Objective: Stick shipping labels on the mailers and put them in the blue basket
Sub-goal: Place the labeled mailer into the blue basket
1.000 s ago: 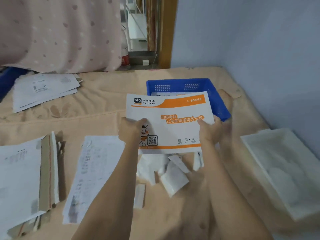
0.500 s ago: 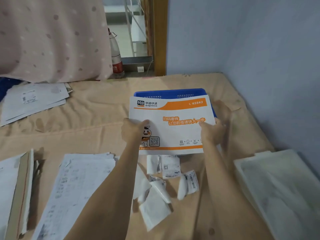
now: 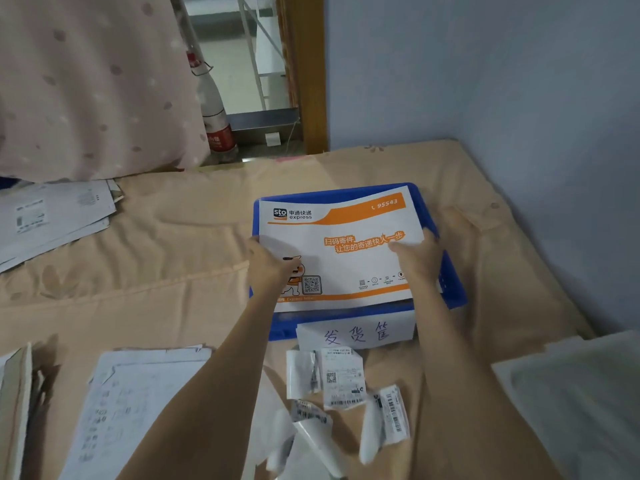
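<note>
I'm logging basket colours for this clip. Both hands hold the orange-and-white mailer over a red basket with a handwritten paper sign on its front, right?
Not quite: the basket is blue, not red, as the head view shows. The rest holds: the left hand and right hand hold the orange-and-white mailer over it, and a handwritten paper sign is on its front.

- Head view, sole camera: worn high, angled forward and down, close over the blue basket [image 3: 450,285].
- Basket centred; wall corner beyond it.
</note>
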Demonstrator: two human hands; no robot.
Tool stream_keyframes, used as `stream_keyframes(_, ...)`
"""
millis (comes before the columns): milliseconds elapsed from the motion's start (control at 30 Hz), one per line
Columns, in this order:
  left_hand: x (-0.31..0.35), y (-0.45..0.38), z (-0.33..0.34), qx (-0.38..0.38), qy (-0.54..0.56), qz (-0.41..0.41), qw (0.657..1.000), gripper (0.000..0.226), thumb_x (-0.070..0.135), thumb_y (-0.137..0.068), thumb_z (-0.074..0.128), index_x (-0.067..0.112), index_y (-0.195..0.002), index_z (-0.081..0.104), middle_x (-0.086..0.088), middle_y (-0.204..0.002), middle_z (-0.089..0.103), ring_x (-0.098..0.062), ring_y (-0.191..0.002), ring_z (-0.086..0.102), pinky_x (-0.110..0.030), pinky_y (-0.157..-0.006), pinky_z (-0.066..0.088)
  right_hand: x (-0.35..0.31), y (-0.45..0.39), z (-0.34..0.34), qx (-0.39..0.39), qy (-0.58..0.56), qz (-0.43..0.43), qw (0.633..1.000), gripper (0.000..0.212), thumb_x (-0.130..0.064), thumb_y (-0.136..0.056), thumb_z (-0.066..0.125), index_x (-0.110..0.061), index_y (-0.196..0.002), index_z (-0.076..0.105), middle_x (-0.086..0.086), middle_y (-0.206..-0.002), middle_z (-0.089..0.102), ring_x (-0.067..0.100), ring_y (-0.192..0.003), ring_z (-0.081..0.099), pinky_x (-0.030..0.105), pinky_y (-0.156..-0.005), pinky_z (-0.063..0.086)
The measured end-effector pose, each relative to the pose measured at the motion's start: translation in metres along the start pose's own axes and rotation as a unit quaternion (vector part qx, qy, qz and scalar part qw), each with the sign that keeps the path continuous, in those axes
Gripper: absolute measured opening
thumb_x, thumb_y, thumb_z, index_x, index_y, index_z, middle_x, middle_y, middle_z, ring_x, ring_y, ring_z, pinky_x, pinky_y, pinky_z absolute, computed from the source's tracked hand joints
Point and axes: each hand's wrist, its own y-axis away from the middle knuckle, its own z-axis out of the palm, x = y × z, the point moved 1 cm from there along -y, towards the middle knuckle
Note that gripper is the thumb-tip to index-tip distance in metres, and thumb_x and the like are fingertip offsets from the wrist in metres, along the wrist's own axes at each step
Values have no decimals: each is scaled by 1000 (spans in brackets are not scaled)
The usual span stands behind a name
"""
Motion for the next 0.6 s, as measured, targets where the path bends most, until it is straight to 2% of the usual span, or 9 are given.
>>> stream_keyframes(133,-2,-6,14,9,-59,14,998,80,24,-68,83,13,-129,32,-6,-124,54,-27,-105,60,-42,-80,55,9,-10,10,-6,37,4,999,64,-24,-76,78,-14,-130,44,8,-131,45,29,-108,56,45,-91,53)
stream_keyframes(300,-7,-2,31,0,-147,10,989,88,28,-71,81,11,-138,26,-8,-133,45,-31,-113,56,-46,-87,50,19,-11,20,19,96,19,995,88,-26,-78,77,-13,-147,25,10,-147,36,33,-130,44,48,-103,44)
stream_keyframes(433,-17,3,42,-12,-190,25,981,90,25,-76,77,10,-143,19,-12,-134,40,-32,-115,52,-48,-88,50,22,-9,27,56,123,4,991,72,-21,-75,78,-11,-134,37,12,-136,45,31,-124,47,45,-104,43)
stream_keyframes(600,-27,2,47,-33,-228,2,973,99,29,-80,74,4,-149,7,-17,-143,32,-33,-133,36,-43,-105,38,28,-8,32,56,189,-1,980,66,-25,-78,76,-10,-131,40,15,-135,46,32,-124,46,46,-108,39)
